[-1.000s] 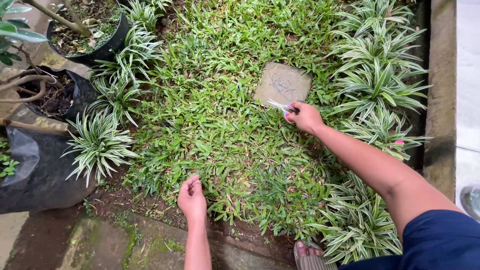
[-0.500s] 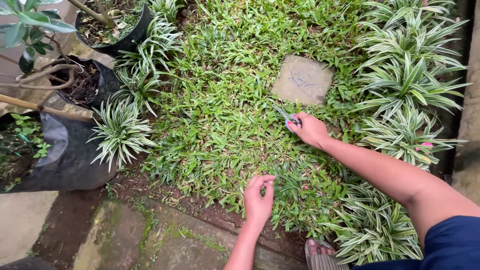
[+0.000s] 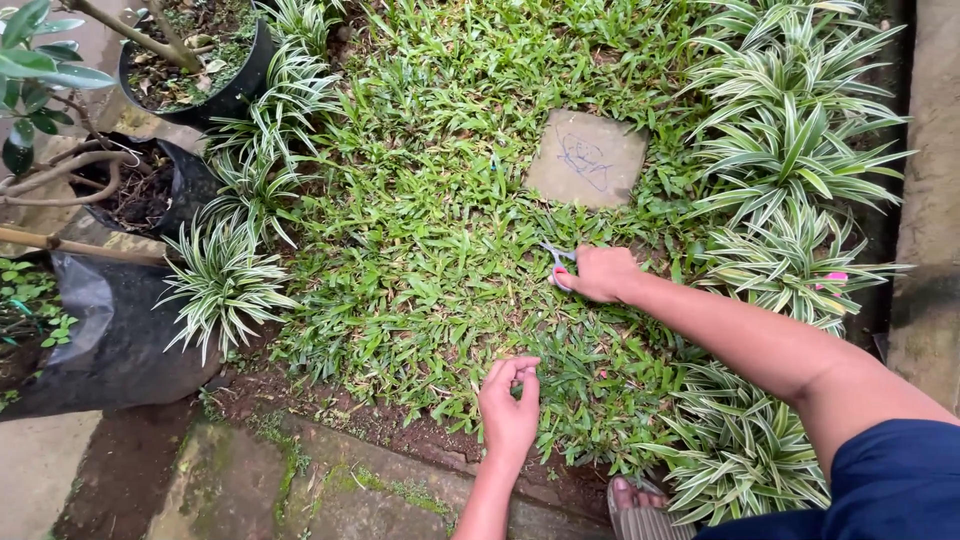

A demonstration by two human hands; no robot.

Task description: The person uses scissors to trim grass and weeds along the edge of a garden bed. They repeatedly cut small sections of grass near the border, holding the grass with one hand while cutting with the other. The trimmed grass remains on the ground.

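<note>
Scissors (image 3: 556, 262) sit gripped in the right hand (image 3: 600, 274), blades low over the grass patch (image 3: 430, 250), just below the square paving stone (image 3: 587, 158). The left hand (image 3: 509, 405) rests at the near edge of the grass, fingertips pinched together on blades of it, well apart from the right. Striped-leaf plants (image 3: 800, 150) border the bed; black pots (image 3: 110, 340) stand left.

The grass (image 3: 430, 250) is bright green, and the border plants (image 3: 800, 150) carry green leaves striped white. The stone slab (image 3: 588, 158) is grey-brown with dark scribbles, the pots (image 3: 110, 340) are black, the sleeve (image 3: 890, 480) navy.
</note>
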